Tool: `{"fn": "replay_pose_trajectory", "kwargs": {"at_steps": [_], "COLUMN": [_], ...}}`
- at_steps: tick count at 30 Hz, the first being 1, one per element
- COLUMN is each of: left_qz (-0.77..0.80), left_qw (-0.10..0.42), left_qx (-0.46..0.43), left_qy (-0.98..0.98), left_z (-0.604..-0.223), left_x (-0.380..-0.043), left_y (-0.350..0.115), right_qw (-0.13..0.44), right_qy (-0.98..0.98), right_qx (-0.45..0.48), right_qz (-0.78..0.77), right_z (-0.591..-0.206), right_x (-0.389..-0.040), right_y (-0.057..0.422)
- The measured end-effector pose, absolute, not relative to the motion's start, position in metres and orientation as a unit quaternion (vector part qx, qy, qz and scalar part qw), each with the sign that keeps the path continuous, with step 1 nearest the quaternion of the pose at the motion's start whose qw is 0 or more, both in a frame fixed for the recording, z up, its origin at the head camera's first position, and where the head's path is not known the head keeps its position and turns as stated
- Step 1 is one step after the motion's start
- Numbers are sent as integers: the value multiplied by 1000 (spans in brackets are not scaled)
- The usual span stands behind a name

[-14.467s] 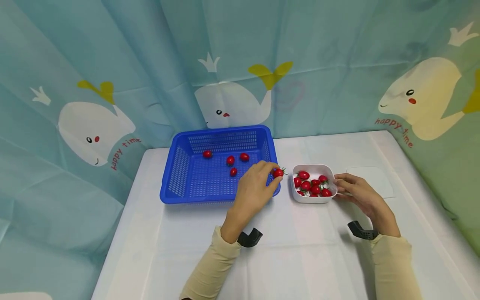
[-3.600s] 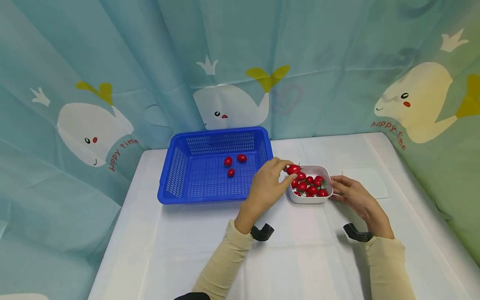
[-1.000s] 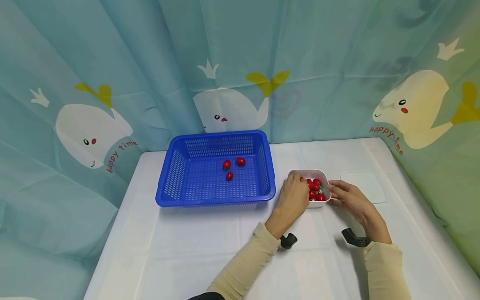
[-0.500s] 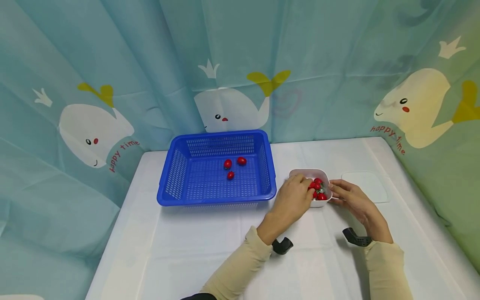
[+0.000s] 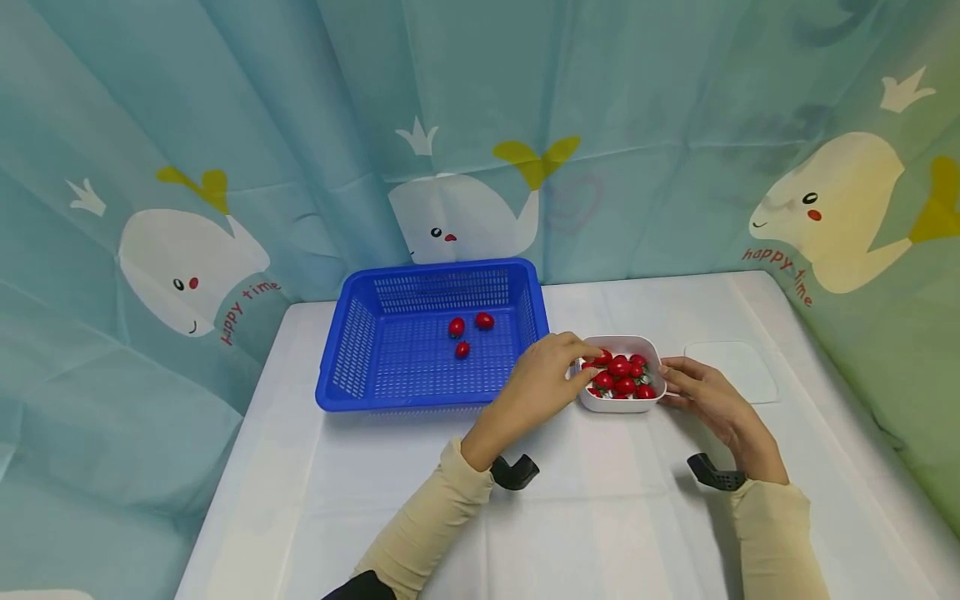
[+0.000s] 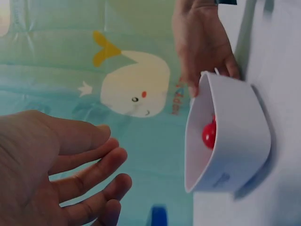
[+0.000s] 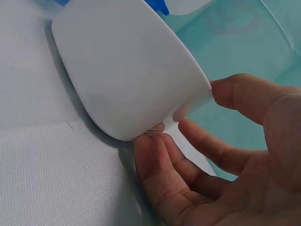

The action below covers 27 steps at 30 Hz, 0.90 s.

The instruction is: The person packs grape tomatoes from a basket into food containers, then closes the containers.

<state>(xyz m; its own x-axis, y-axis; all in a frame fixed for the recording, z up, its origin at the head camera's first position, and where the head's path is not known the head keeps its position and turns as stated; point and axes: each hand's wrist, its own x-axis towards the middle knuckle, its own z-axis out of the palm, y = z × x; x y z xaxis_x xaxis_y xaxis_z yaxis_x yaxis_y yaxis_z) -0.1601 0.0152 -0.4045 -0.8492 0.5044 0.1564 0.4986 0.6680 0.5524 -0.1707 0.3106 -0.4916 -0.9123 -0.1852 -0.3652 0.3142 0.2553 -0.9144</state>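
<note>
My left hand (image 5: pixel 545 372) hovers over the left end of a small white plastic box (image 5: pixel 618 406). In the left wrist view its fingers (image 6: pixel 89 179) are loosely bent and apart from the thumb, with nothing between them. Several red cherry tomatoes (image 5: pixel 618 367) fill the box, some with green stems. My right hand (image 5: pixel 711 398) holds the box's right end, the thumb at the rim and the fingertips low against the wall in the right wrist view. Left of the box stands a blue mesh basket (image 5: pixel 427 400) with three cherry tomatoes (image 5: pixel 457 327) on its floor.
A flat, pale translucent lid (image 5: pixel 733 371) lies on the white-covered table (image 5: pixel 585 517), behind the right hand. A whale-print curtain (image 5: pixel 637 217) hangs along the table's back and right sides.
A tomato left the basket and one carried by my left hand went into the box. In the last second that hand has drawn back left, empty. My right hand stays at the box.
</note>
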Motion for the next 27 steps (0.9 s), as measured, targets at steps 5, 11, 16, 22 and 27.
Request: {"fn": "replay_pose_trajectory", "kwargs": {"at_steps": [5,11,16,22,27], "left_qz": [324,336,344,338,325], "left_qw": [30,53,79,84,94], "left_qx": [266,278,286,290,301], "left_qy": [907,898,891,891,891], "left_z": [-399,-389,-381,-377,-377], "left_x": [-164,-172,-181,-195,-212], "left_y": [-4,-26,-47,-69,-84], "right_qw": [205,204,203,203,203], "right_qy": [763,763,764,761,764], "right_qx": [39,41,41,40,42], "right_qz": [-612,-612,-611,-615,-610], "right_z": [-491,-492,-492,-491,-490], "right_x": [-170,-171,-171,-171,-170], "right_y": [311,311,311,311,310]}}
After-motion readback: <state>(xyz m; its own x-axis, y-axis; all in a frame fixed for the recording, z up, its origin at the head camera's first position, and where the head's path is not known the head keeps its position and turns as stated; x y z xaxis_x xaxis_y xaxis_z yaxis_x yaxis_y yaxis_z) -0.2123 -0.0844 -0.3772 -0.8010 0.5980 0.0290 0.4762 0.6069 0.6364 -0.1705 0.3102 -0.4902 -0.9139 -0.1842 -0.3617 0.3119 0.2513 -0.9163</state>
